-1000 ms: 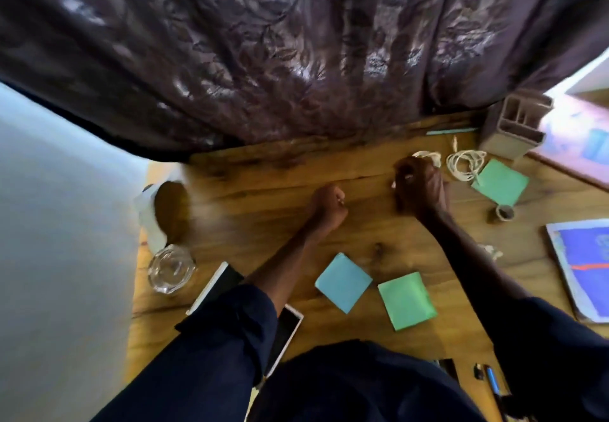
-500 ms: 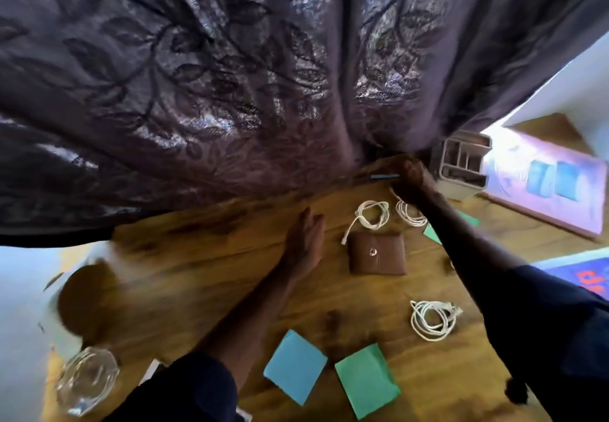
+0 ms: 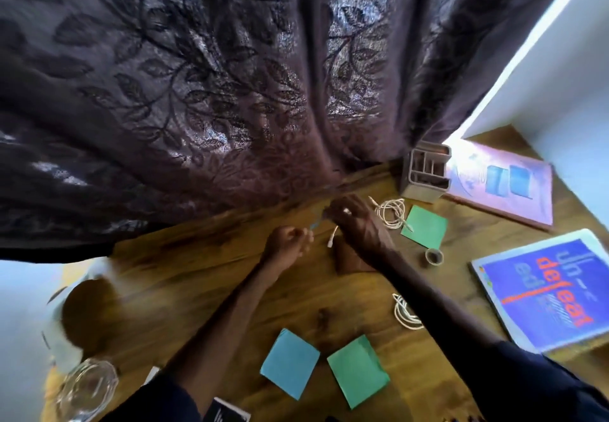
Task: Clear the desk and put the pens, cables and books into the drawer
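My right hand (image 3: 359, 223) grips a bunched white cable (image 3: 333, 238), one plug end dangling below the fingers. A thin blue pen (image 3: 315, 223) spans the gap between both hands, and the curled fingers of my left hand (image 3: 286, 243) pinch its lower end. Two more white cable coils lie on the wooden desk (image 3: 204, 276): one (image 3: 392, 212) right of my right hand, another (image 3: 403, 311) partly hidden beside my right forearm. A blue book (image 3: 543, 293) and a pink book (image 3: 507, 184) lie at the right. No drawer is in view.
A brown pouch (image 3: 349, 260) lies partly under my right wrist. A grey desk organiser (image 3: 425, 171) stands by the dark curtain (image 3: 230, 92). Sticky pads (image 3: 290, 367), (image 3: 357, 370), (image 3: 425, 225), a tape roll (image 3: 434, 256), a cup (image 3: 79, 316) and a glass lid (image 3: 85, 385) are scattered about.
My right hand came back from the curtain edge with the blue pen, and the cable above the pouch left the desk into that hand. My left hand curled and rose to the pen.
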Motion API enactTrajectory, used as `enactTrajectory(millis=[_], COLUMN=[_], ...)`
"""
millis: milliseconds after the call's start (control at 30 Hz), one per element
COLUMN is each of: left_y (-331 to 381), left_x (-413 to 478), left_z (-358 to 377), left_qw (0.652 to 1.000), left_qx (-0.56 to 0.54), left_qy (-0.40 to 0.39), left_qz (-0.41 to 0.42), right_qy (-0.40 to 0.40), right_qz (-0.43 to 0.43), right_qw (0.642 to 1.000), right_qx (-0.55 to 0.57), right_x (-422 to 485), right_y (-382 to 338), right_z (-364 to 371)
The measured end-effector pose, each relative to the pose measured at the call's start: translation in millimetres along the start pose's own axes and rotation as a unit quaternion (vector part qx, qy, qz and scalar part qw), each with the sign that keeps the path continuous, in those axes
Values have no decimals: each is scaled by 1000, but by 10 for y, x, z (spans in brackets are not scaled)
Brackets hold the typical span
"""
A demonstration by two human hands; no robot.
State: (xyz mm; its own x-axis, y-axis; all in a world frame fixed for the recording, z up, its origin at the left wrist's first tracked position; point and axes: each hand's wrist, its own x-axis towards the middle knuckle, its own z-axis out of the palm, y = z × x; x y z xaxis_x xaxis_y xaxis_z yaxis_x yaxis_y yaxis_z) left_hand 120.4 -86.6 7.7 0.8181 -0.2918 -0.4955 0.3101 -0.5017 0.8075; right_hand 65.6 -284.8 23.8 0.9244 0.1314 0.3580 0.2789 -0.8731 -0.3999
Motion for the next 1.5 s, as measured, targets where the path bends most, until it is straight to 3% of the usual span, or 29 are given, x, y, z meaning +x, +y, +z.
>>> enactTrajectory(millis=[67, 100, 233, 367, 467, 567, 667, 800, 867, 1000, 1100, 1300, 1500], left_y=[92, 128, 211, 228, 236, 207, 161, 103, 44, -52, -96, -164, -258], left_x=[-215, -336, -723, -1029, -1153, -1231, -1328, -1476, -1601, -1841, -2018, -2320, -2528], left_z=[-4, 4, 141, 317, 471, 696, 1004, 1492, 1734, 2233, 2565, 3117, 3571], left_qw=[978, 971, 967, 958, 957, 955, 960, 971, 965, 955, 952, 939, 916], left_qx=[-181, -206, -209, -199, -154, -120, -93, -48, -47, -62, -40, 74, 200], left_qy=[-86, -113, -145, -204, -244, -272, -262, -233, -255, -291, -305, -335, -340], left_qz=[-52, -47, -18, -16, -17, -5, 1, 38, 42, 8, -7, 14, 68], right_qy=[-5, -4, 39, 24, 36, 66, 122, 164, 193, 210, 208, 209, 180], right_qz=[15, 22, 43, 92, 49, 106, 222, 386, 438, 492, 514, 559, 652], right_qw=[1000, 1000, 998, 995, 998, 992, 964, 886, 849, 804, 798, 776, 718], right_qx=[-7, -18, -37, -12, -15, 30, 82, 198, 223, 259, 236, 204, 164], right_x=[-244, -362, -780, -1162, -1469, -1739, -2020, -2393, -2586, -3027, -3375, -4110, -4924], right_y=[-236, -327, -626, -794, -817, -888, -1026, -1111, -1112, -1084, -1033, -926, -761], right_z=[-35, -72, -157, -220, -384, -508, -610, -733, -820, -1041, -1168, -1427, -1458])
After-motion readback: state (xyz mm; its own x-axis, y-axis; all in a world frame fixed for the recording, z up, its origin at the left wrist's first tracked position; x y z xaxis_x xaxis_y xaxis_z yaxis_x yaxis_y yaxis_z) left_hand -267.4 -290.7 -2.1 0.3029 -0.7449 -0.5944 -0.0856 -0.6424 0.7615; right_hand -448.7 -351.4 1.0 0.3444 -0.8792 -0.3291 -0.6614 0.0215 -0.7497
